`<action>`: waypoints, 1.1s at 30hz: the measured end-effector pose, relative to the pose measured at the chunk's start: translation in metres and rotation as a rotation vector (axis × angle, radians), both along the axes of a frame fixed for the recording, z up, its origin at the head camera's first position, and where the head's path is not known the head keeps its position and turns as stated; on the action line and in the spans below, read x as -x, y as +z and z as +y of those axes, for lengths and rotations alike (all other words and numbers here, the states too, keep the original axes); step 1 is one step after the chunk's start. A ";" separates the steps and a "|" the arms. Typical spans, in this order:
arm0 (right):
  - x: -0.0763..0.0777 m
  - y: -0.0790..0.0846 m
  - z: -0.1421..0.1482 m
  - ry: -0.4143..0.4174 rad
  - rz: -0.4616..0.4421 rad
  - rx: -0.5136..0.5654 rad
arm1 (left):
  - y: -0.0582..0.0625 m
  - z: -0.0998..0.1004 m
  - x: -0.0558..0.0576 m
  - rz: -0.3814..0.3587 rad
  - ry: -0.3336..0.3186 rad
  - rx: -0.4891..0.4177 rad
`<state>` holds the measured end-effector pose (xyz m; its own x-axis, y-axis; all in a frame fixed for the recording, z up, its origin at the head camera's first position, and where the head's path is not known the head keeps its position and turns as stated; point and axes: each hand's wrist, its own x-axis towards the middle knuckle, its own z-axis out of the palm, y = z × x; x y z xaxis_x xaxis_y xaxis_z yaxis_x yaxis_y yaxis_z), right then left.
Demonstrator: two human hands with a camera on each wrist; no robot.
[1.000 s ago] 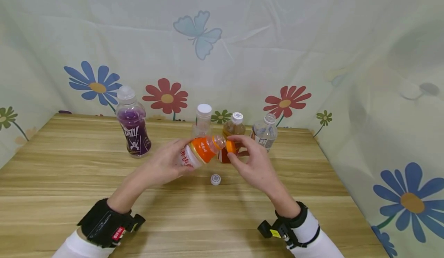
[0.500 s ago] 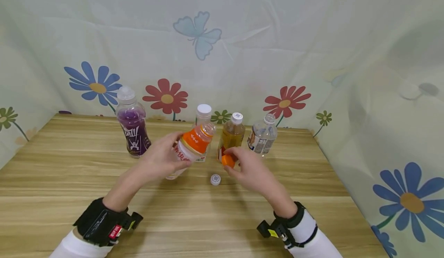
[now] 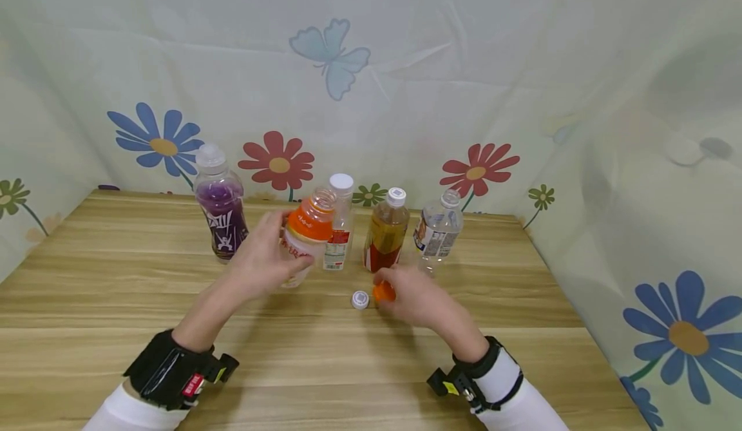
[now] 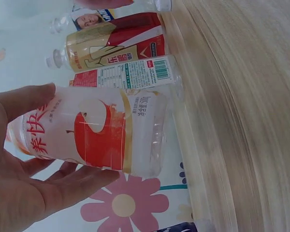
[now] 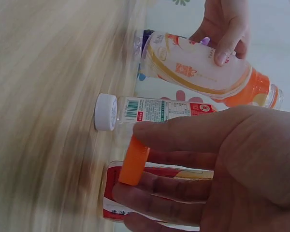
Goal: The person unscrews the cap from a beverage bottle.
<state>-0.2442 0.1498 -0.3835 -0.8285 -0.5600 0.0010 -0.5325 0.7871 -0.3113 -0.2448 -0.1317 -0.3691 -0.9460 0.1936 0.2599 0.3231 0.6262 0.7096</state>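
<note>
My left hand [image 3: 262, 250] grips a clear bottle [image 4: 101, 130] with an orange neck band and a white label showing a red apple. Its mouth is uncapped, and it leans slightly to the right, held just above the table. An orange bottle cap [image 5: 134, 162] is pinched between the thumb and fingers of my right hand [image 3: 414, 294], low over the wood. A white bottle cap [image 3: 360, 299] lies on the table, right beside the orange one in the head view.
Behind the hands stand a purple-drink bottle [image 3: 220, 212] at left, a clear white-capped bottle [image 3: 338, 244], an amber tea bottle [image 3: 387, 231] and an uncapped clear bottle [image 3: 438, 231]. A floral curtain [image 3: 406, 64] hangs along the table's back edge.
The orange cap has come away from the bottle's mouth, moving down toward the table in my right hand. My left hand has drawn the bottle left and turned it more upright.
</note>
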 end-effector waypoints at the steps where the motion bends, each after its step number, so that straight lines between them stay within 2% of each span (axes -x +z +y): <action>1: 0.000 -0.001 0.000 0.001 -0.009 -0.015 | 0.000 0.000 0.000 0.000 0.007 -0.003; 8: 0.002 -0.006 0.002 0.000 -0.062 -0.082 | -0.003 -0.003 0.003 0.012 0.047 0.019; 16: 0.005 -0.012 0.001 0.038 -0.082 -0.076 | -0.006 -0.007 0.005 0.040 0.065 0.028; 22: 0.006 -0.015 0.000 0.058 -0.112 -0.070 | -0.010 -0.011 0.008 -0.006 0.094 0.026; 33: 0.007 -0.021 -0.002 0.077 -0.084 -0.054 | -0.016 -0.019 0.014 -0.035 0.113 -0.023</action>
